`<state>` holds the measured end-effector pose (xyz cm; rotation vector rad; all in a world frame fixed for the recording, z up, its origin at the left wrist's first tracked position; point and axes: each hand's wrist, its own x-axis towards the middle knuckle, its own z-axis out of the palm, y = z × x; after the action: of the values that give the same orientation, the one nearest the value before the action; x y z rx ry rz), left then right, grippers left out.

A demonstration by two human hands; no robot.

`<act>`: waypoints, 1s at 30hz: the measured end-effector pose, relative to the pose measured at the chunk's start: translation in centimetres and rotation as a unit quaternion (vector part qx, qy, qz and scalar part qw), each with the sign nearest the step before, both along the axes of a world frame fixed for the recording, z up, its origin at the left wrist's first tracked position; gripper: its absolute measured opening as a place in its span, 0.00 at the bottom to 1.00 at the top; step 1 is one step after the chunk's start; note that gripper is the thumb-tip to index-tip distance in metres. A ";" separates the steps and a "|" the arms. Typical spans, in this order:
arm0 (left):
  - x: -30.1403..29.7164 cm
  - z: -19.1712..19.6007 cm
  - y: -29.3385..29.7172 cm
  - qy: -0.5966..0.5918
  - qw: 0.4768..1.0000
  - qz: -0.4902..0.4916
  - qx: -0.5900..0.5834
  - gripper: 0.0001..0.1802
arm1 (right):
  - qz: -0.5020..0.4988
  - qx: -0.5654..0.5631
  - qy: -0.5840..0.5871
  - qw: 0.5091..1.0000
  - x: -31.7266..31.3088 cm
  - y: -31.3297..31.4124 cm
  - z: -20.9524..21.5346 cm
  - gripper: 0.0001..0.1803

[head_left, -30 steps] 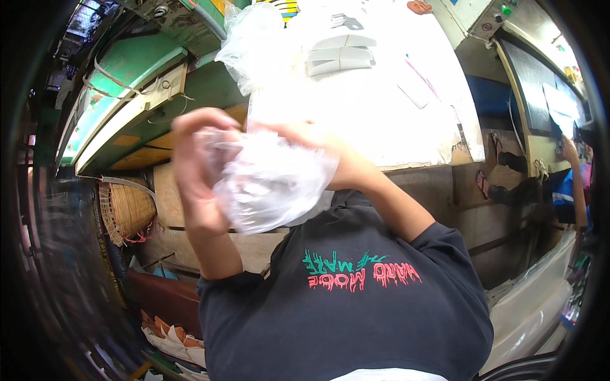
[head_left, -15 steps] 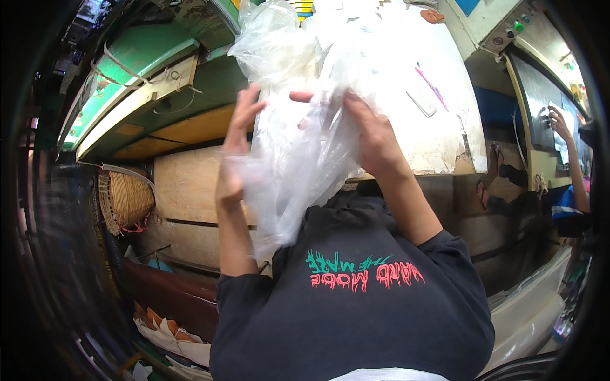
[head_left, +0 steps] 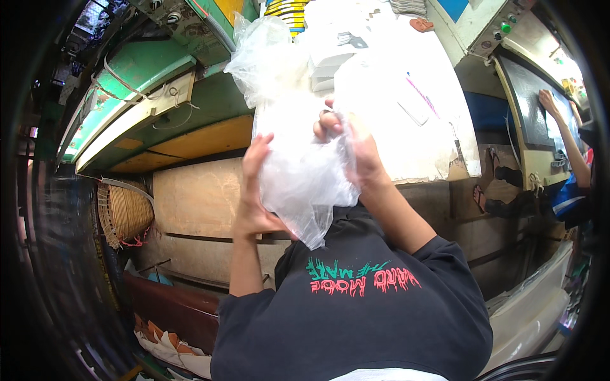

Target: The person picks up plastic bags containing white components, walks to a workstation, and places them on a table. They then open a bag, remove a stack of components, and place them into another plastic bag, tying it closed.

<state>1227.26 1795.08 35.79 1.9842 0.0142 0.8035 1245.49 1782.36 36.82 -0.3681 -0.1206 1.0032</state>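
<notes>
A crumpled clear plastic bag [head_left: 305, 181] hangs between my two hands at the table's near edge, in front of my chest. My right hand [head_left: 359, 146] grips its upper right side with the fingers curled in. My left hand [head_left: 255, 197] holds its left side, fingers pointing up and the thumb at the lower part of the bag. Both hands are a little blurred. Just beyond, another bunched clear plastic bag [head_left: 264, 57] lies on the table's far left. Stacked white pieces [head_left: 327, 66] sit beside it. Whether the held bag contains anything, I cannot tell.
On the white table [head_left: 381, 127] lie a pink pen [head_left: 419, 91], a pale flat piece [head_left: 413, 113] and brown pieces [head_left: 421, 25]. Yellow-and-black items [head_left: 286, 14] stand at the back. A wicker basket [head_left: 127, 209] is at left. Another person's arm [head_left: 569, 136] works at a dark panel at right.
The bag has been gathered up shorter, and its lower end is higher. My right hand has moved down and slightly left with its fingers curled; my left hand has come lower and inward.
</notes>
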 end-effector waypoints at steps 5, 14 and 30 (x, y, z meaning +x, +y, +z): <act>2.8 0.5 -2.7 -0.024 0.998 0.044 0.023 0.32 | -0.008 -0.117 -0.119 0.986 -1.8 -1.0 2.3 0.20; 1.4 0.8 -0.6 -0.175 0.811 -0.109 -0.548 0.22 | -0.019 -0.035 -0.077 0.996 -0.5 -1.2 1.8 0.12; 0.6 4.5 -1.6 0.055 0.996 0.048 0.045 0.36 | 0.046 -0.250 -0.891 0.375 -2.4 0.5 3.7 0.15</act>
<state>1227.88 1793.46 40.30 2.1252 0.1400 0.7667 1243.06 1782.82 40.52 -1.9629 -1.8837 0.2151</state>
